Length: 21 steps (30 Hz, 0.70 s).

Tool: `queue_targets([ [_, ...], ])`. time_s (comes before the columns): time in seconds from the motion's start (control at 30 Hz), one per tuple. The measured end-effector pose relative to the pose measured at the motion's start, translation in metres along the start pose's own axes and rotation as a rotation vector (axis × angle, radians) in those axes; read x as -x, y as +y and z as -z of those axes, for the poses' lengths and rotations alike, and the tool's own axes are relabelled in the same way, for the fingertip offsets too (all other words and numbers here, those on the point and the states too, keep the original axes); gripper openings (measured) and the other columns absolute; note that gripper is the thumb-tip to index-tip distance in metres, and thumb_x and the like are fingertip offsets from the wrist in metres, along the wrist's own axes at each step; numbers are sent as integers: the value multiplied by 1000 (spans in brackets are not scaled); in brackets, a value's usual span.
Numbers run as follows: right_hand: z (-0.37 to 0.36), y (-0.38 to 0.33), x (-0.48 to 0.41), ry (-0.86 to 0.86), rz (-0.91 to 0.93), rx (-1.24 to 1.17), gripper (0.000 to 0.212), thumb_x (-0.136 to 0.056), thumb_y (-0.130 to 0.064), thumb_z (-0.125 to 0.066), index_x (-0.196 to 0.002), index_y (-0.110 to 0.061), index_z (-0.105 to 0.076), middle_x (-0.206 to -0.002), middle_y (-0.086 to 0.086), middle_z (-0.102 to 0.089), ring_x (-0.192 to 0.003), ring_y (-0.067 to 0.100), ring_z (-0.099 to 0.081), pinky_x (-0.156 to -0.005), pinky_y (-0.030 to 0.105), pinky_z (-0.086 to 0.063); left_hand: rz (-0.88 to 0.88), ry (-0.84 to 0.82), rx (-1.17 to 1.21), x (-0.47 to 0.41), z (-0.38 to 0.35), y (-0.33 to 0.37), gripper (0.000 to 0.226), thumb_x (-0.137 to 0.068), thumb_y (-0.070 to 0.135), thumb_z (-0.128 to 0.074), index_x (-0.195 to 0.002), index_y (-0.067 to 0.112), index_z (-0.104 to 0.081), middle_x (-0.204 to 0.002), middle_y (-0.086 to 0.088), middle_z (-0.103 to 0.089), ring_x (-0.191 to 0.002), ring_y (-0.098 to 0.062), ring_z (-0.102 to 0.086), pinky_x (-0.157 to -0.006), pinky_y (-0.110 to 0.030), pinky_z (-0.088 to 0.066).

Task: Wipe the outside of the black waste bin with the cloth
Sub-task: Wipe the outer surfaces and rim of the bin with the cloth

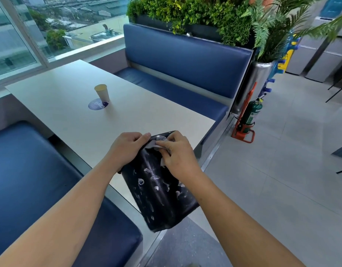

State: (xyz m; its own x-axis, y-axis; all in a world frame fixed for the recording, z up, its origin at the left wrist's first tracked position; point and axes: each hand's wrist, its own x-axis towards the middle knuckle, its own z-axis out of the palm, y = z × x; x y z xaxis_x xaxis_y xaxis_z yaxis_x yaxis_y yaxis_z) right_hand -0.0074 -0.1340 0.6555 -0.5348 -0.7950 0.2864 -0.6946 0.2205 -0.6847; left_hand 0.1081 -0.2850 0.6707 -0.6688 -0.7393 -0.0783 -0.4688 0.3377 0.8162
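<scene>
The black, foam-streaked plastic waste bin (160, 189) lay tilted over the near corner of the pale rectangular tabletop (70, 105), its base overhanging the edge above the grey tiled floor (282, 170). The left hand (126, 149) gripped the bin's rim; the right hand (178, 155) pressed a crumpled pale cloth (156, 144) against the upper wall. A paper cup (102, 92) stood well apart, between blue padded benches (185, 54).

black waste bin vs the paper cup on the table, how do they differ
The black waste bin is dark, tilted and held against the table edge by both hands; the paper cup is pale, stands upright and untouched farther back. The bin looks much larger than the cup. The bin's side is streaked with white smears, while the cup's side looks clean. Both are open-topped containers.
</scene>
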Motion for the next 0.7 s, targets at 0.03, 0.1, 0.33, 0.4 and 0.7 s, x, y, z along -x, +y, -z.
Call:
queue_targets([
  [0.03, 2, 2, 0, 6, -9, 17, 23, -100, -23, -68, -121, -22, -77, -105, -1, -52, -99, 21, -49, -87, 24, -42, 7, 3, 5, 1, 2, -2, 58, -104, 52, -61, -65, 10, -56, -51, 8, -49, -51, -13, -44, -59, -34, -35],
  [0.1, 7, 4, 4, 12, -21, 53, 24, -101, -26, -66, -123, -23, -76, -106, -3, -50, -100, 20, -46, -86, 22, -38, 18, 18, 5, 2, 7, -4, 58, -105, 56, -57, -72, 8, -57, -54, 6, -50, -52, -17, -47, -56, -35, -37],
  [0.33, -4, -6, 29, 34, 39, 64, 28, -102, -32, -64, -125, -22, -75, -110, 1, -52, -105, 23, -46, -90, 32, -45, 108, 44, 157, 3, 8, -10, 69, -88, 74, -53, -92, 7, -66, -80, -8, -66, -76, -24, -61, -80, -50, -54],
  [0.4, -12, -9, 21, 48, 31, 49, 27, -102, -28, -65, -126, -22, -75, -109, 1, -52, -103, 23, -46, -90, 33, -46, 181, -38, 286, 7, 3, -10, 71, -86, 75, -63, -93, 4, -69, -82, -7, -71, -75, -24, -67, -77, -42, -54],
  [0.7, -7, 17, 52, 51, 101, 77, 29, -89, -3, -73, -113, -18, -81, -110, 0, -57, -102, 23, -53, -88, 31, -50, 93, 165, 45, 25, -15, -18, 46, -111, 40, -48, -93, 0, -63, -85, -13, -67, -81, -30, -61, -76, -44, -47],
])
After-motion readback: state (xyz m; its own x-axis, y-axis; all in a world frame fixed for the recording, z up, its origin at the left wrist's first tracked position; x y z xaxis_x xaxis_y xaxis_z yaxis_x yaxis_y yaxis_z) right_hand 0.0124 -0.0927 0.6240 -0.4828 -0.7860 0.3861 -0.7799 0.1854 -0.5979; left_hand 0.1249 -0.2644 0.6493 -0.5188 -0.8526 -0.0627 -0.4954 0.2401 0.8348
